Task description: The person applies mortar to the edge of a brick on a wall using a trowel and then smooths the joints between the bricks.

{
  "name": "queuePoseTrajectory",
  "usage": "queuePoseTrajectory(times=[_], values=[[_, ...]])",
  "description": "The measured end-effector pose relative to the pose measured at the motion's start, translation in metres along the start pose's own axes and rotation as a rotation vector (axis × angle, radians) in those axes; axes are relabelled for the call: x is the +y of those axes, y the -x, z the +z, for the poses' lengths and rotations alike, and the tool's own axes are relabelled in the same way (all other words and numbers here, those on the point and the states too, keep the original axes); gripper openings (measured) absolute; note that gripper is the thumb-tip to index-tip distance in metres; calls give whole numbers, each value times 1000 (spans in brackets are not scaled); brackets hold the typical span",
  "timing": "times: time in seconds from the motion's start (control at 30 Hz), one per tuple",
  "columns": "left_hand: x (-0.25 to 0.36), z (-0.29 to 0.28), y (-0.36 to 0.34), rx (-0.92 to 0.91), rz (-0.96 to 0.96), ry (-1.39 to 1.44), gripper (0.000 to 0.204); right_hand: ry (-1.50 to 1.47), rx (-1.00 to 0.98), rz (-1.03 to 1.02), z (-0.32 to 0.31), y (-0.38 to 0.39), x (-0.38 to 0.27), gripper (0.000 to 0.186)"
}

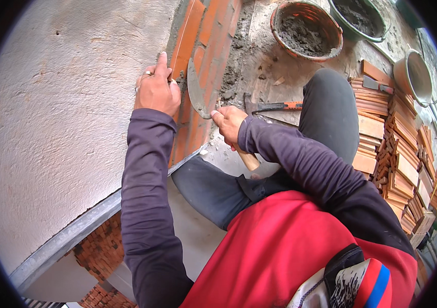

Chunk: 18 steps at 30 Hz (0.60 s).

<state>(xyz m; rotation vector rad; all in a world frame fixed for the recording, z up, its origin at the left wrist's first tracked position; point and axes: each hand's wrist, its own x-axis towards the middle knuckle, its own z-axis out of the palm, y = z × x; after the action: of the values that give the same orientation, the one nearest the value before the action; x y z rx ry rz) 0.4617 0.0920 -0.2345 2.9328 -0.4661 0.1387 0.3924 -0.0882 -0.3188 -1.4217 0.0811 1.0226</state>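
My right hand (230, 124) grips a trowel (196, 91) by its neck, with the wooden handle sticking out below the fist. The grey leaf-shaped blade, smeared with mortar, lies over the brickwork. My left hand (159, 93), a ring on one finger, is against the wall edge at the near end of a long orange brick (186, 38). Its index finger points forward and the others are bent; whatever they hold is hidden. A thin pale string line runs along that brick. Below it, courses of orange bricks (205, 77) show grey mortar joints.
A plastered wall (64, 102) fills the left. A hammer (275, 106) with an orange-black handle lies beside my bent knee. Buckets of mortar (305, 36) stand at the far right, near another bucket (412, 77). Stacked bricks (398, 149) line the right, with a flat-bladed tool (377, 84) on them.
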Motion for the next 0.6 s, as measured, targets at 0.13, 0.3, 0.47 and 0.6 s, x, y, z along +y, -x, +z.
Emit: queuePoseTrajectory(times=[0.13,0.3,0.47,0.6], values=[[3,-1,0,2,-16,16,60,-100,-111,25,6,4,3,42],[7,-7,-1,31,-29,62,58,-166,-121,45,20,5,10,43],[18,-23,6,121,-27,70,56,-156,-101,2,56,16,27,39],[35,-38,15,204,-94,137,55,-181,-74,-19,67,15,36,38]])
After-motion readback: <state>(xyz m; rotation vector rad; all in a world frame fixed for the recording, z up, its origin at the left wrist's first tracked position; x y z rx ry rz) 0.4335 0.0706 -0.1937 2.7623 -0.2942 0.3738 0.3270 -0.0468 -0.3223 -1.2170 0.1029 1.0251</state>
